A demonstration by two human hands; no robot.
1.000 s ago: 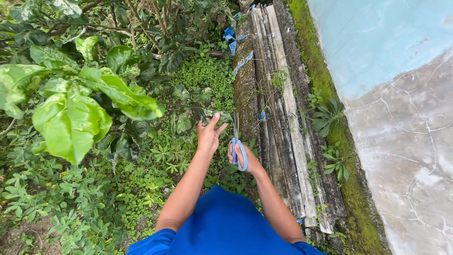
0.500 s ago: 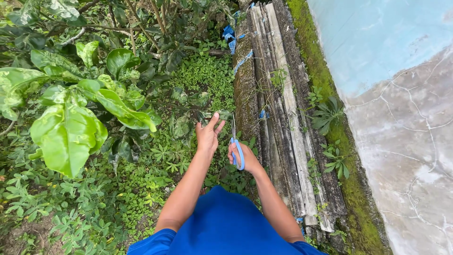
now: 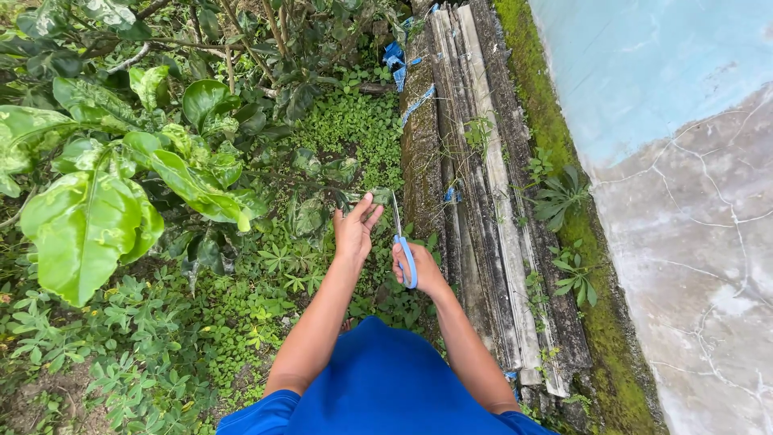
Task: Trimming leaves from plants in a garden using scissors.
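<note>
My left hand (image 3: 354, 229) pinches a thin dark twig with a small leaf (image 3: 378, 196) low on the shrub. My right hand (image 3: 420, 270) grips blue-handled scissors (image 3: 405, 256). Their blades point up and away, closed together, with the tips close to the held leaf. Both forearms reach forward over my blue shirt (image 3: 378, 387).
A leafy shrub (image 3: 121, 185) with large green leaves fills the left. Low weeds cover the ground. A stack of weathered grey boards (image 3: 475, 185) runs alongside a mossy strip and a blue and grey cracked wall (image 3: 684, 185). Blue scraps (image 3: 393, 60) lie at the far end.
The scissor blades went from spread apart to closed together, near the held leaf. The big leaves on the left have swung down and left. My left hand stayed in place.
</note>
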